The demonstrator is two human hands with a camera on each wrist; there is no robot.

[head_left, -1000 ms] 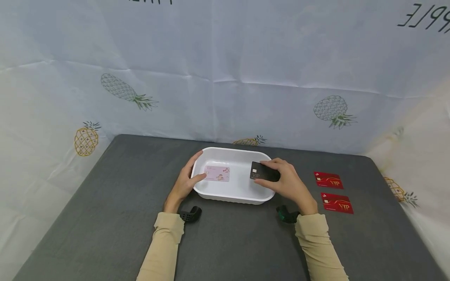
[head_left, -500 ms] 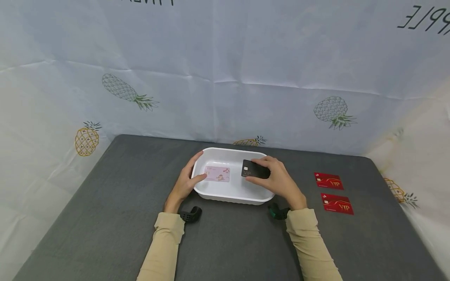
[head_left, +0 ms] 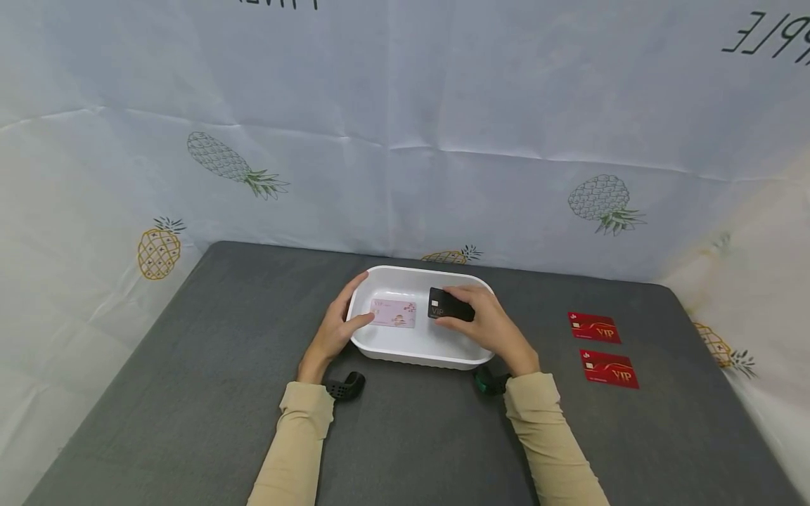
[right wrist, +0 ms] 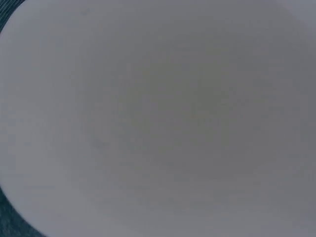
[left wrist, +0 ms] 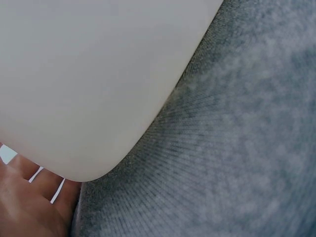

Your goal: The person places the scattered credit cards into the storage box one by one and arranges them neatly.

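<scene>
A white plastic tray (head_left: 411,357) stands on the table in the head view. My left hand (head_left: 332,332) grips its left end, thumb over the rim and fingers along the outside. Inside the tray, at its left, lies a pink VIP card (head_left: 395,314), right by the thumb tip. Between thumb and fingers, my right hand (head_left: 496,329) pinches a black VIP card (head_left: 446,305) over the tray's right half. In the left wrist view, fingers (left wrist: 29,202) show behind the tray's pale side (left wrist: 89,98). The tray's white surface (right wrist: 158,118) nearly fills the right wrist view, hiding the card.
Two red VIP cards lie on the table to the right, the far one (head_left: 593,327) behind the near one (head_left: 609,369). Dark grey cloth covers the table (head_left: 190,393). A pale curtain (head_left: 405,91) with printed pineapples hangs behind it.
My right hand has moved left over the tray with the black card, bringing it closer to the pink card. The left hand and the tray have stayed in place.
</scene>
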